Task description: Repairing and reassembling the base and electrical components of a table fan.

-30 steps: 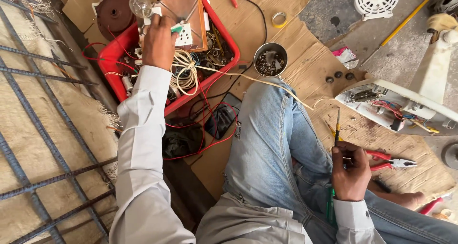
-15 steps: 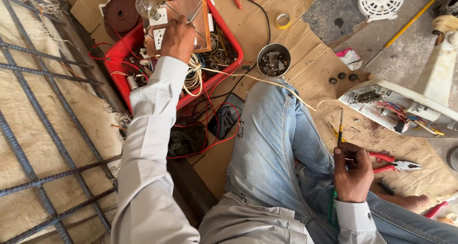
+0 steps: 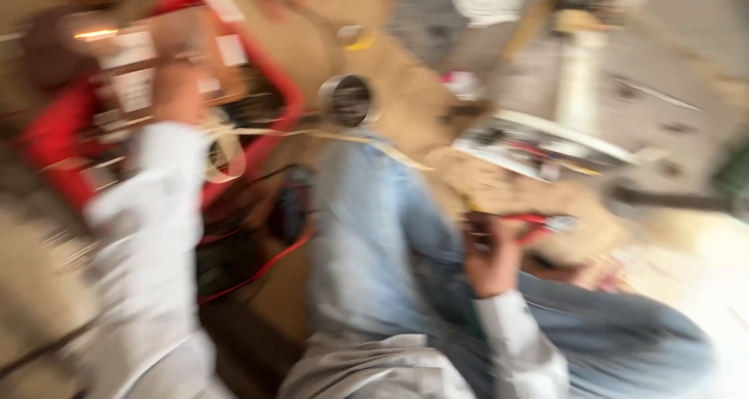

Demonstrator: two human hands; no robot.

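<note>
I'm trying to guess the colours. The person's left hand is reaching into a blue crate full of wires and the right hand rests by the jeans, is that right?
Not quite: the crate is red, not blue. The blurred head view still shows its red rim around the wires, with the left hand reaching into it. The right hand does rest by the jeans.

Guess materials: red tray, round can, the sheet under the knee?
Frame is motion-blurred, so hedged. Red tray: likely plastic, with a uniform glossy red, rounded rim. Round can: probably metal, with a bright grey sheen on its wall. Sheet: looks like cardboard, matte brown and flat.
</note>
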